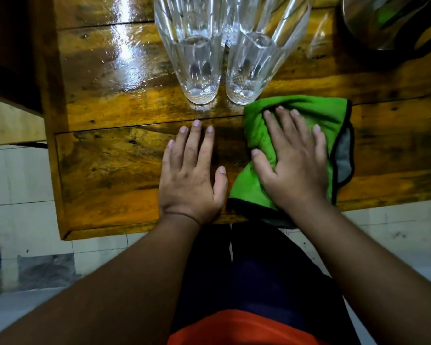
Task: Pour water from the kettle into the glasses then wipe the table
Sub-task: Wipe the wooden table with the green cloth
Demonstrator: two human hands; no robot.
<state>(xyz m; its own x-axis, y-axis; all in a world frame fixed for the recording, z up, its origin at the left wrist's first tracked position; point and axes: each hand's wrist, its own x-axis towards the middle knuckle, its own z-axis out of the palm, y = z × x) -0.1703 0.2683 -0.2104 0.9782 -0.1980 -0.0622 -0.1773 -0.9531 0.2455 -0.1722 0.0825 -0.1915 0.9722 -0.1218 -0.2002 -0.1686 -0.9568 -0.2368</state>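
Two tall clear glasses stand side by side on the glossy wooden table (pixel 115 155), the left glass (pixel 193 58) and the right glass (pixel 254 61), each holding some water. A green cloth (pixel 306 113) with black trim lies just in front of the right glass. My right hand (pixel 292 160) presses flat on the cloth, fingers spread. My left hand (pixel 193 175) rests flat on the bare wood beside it, holding nothing. The kettle (pixel 388 23), shiny metal with a dark handle, shows at the top right corner, partly cut off.
The table's front edge (pixel 105 231) runs just below my wrists, and its left edge is near a pale wooden surface (pixel 13 123). Tiled floor (pixel 28 220) lies below. The cloth's near corner hangs over the front edge.
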